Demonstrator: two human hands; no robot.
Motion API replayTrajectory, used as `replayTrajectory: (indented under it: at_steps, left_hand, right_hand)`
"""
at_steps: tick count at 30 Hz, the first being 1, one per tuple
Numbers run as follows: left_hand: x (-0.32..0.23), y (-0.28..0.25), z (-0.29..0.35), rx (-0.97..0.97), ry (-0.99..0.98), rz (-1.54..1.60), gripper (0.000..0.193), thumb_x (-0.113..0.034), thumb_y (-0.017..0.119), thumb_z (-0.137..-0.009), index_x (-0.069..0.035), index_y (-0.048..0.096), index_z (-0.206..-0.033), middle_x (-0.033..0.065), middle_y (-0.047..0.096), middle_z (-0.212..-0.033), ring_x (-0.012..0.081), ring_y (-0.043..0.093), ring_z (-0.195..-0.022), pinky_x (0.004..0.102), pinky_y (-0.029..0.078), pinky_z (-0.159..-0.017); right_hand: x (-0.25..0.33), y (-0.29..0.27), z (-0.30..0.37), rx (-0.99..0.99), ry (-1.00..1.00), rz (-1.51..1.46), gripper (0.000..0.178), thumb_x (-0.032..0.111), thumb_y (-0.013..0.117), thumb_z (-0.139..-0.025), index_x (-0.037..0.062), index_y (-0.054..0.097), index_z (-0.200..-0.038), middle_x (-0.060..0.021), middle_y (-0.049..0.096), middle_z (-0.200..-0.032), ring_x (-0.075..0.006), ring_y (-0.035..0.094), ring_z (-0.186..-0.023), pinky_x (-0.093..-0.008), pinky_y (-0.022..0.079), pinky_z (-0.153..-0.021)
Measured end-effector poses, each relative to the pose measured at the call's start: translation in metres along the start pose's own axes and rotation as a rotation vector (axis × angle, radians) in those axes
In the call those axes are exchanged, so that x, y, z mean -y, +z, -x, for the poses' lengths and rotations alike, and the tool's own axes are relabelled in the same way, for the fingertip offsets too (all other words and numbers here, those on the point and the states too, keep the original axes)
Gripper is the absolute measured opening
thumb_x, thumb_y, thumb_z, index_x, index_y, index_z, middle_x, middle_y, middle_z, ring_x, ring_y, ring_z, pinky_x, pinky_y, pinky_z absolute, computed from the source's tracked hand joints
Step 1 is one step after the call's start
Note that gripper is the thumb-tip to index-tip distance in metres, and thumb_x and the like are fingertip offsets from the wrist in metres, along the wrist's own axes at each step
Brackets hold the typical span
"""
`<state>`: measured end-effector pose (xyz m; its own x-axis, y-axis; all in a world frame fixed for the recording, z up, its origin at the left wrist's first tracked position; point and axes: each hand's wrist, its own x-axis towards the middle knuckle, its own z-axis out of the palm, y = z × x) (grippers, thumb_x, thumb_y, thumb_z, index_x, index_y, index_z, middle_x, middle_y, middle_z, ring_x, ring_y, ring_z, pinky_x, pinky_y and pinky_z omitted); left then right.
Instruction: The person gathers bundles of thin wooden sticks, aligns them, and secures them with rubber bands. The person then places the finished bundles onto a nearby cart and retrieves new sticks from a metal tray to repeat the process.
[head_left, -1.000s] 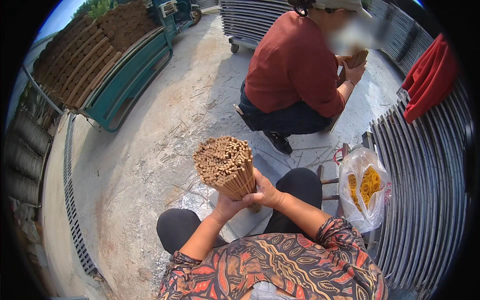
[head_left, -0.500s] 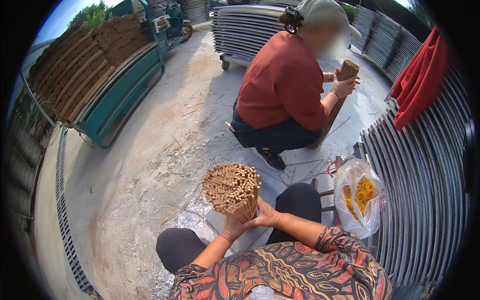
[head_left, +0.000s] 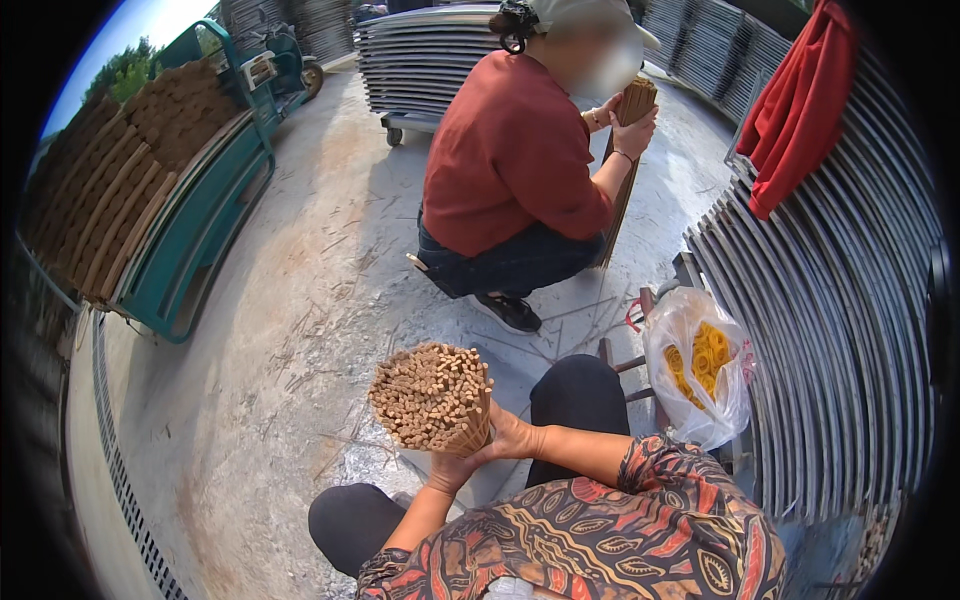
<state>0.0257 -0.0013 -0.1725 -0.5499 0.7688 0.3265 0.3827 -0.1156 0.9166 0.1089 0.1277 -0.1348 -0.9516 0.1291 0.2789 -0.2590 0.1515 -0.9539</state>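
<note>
Upright between my knees stands a thick bundle of thin brown incense sticks (head_left: 430, 398), its many cut ends facing up toward me. My left hand (head_left: 453, 470) is wrapped round its near side, the fingers mostly hidden. Gripping the right side is my right hand (head_left: 511, 437), its wrist close to the left one. The lower part of the bundle is out of sight. Ahead, a crouching co-worker in a red top (head_left: 510, 150) clasps a taller, slimmer bundle of sticks (head_left: 634, 102) upright in both hands.
At my right, a clear plastic bag (head_left: 717, 417) of yellow rubber bands rests on a wooden stool (head_left: 640, 380), beside stacked slatted racks (head_left: 800, 350) with a red garment (head_left: 797, 100). A teal cart (head_left: 200, 250) loaded with brown bundles stands far left. Loose sticks litter the concrete floor (head_left: 260, 400).
The whole view has swung right, so the surroundings sit farther left. Both hands keep hold of the bundle, which appears slightly lower and farther left. The co-worker still holds the other bundle.
</note>
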Motion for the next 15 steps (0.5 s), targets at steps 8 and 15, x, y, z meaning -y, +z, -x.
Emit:
replayTrajectory:
  at_steps: [8,15]
  left_hand:
    - [0.023,0.004,0.009,0.02,-0.014,0.093,0.064,-0.025,0.078,-0.07,-0.003,0.049,-0.122,0.0092,0.055,-0.117,0.0216,0.053,-0.106,0.0348,0.043,-0.091]
    - [0.032,0.005,0.018,0.013,0.005,0.081,0.059,-0.025,0.08,-0.069,-0.003,0.051,-0.116,0.0064,0.056,-0.11,0.0196,0.054,-0.099,0.0339,0.045,-0.086]
  right_hand:
    - [-0.018,0.005,0.005,0.021,0.114,-0.025,0.093,0.012,0.082,-0.063,0.0065,0.025,-0.136,-0.0121,0.044,-0.127,-0.0226,0.04,-0.122,-0.0351,0.032,-0.102]
    - [-0.029,0.009,0.011,0.038,0.066,0.016,0.094,0.01,0.083,-0.061,0.0079,0.024,-0.135,-0.0128,0.04,-0.128,-0.0258,0.04,-0.122,-0.0353,0.032,-0.103]
